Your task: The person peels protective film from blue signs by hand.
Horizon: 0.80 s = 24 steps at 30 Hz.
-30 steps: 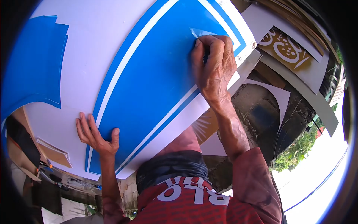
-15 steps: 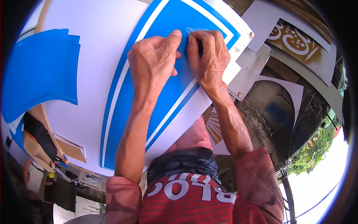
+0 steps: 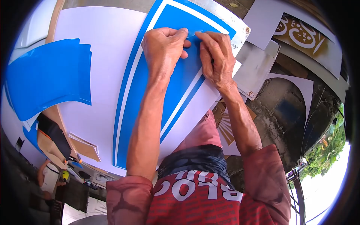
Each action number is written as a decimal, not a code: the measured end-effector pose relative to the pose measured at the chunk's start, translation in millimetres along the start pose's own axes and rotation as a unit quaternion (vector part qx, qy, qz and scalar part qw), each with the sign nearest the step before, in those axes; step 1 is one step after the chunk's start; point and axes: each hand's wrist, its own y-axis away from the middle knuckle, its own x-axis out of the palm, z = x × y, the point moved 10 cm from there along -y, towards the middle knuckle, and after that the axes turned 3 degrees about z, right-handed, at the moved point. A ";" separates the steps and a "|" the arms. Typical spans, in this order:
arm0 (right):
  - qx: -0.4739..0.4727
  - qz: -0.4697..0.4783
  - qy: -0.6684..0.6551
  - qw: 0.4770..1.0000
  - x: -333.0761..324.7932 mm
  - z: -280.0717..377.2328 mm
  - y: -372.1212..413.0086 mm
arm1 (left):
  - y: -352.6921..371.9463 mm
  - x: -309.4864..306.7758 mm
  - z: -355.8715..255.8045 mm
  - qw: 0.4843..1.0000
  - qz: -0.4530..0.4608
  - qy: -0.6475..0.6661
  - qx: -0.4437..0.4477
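A blue panel with a white border stripe (image 3: 182, 80) lies at an angle on the white board under my hands. Near its wide upper end, a small piece of clear film (image 3: 192, 34) rises between my fingertips. My left hand (image 3: 163, 48) is closed, pinching the film's left side between thumb and fingers. My right hand (image 3: 218, 56) has its fingers bent together at the film's right side, its thumb partly hidden. Both hands are just over the blue surface, close to each other.
Blue sheets (image 3: 48, 75) lie stacked on the left of the white board (image 3: 101, 48). A brown-and-white lettered stencil sheet (image 3: 300, 37) is at the upper right, above a curved white offcut (image 3: 300, 88). Another person (image 3: 48, 178) is at the lower left.
The camera view has shifted, so the scene sits further right. My hands have stayed near the panel's upper end, and the clear film now stretches between both sets of fingertips.
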 end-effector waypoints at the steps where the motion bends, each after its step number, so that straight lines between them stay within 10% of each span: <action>1: 0.032 -0.014 0.024 0.999 -5.6 -10.9 2.2 | -0.4 -0.4 1.0 1.000 0.001 0.004 0.009; 24: 0.011 0.044 0.170 0.984 0.9 -33.0 -0.8 | -7.5 -5.6 -4.0 0.984 0.097 -0.148 0.022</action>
